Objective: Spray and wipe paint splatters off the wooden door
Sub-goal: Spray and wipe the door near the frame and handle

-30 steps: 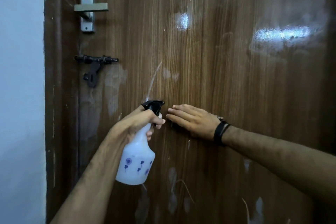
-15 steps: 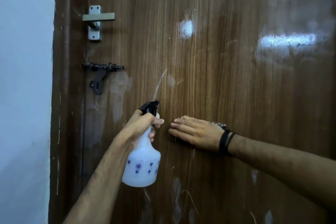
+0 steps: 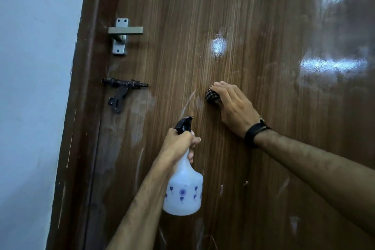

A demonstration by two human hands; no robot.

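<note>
The wooden door [image 3: 253,16] fills most of the head view, its brown grain glossy with light reflections toward the upper right. Left of the door runs a pale wall [image 3: 34,87]. On the door's left side a metal handle [image 3: 125,32] sits above a black latch [image 3: 121,91]. Whitish paint splatters [image 3: 142,105] smear the door just right of the latch, with more streaks lower down. The right hand [image 3: 233,105] presses a checked cloth [image 3: 213,97] against the door, right of the latch. Below the cloth, the left hand [image 3: 178,144] curls around the neck of a white spray bottle [image 3: 183,193] with blue flower prints, its black nozzle [image 3: 184,124] pointing at the door.
</note>
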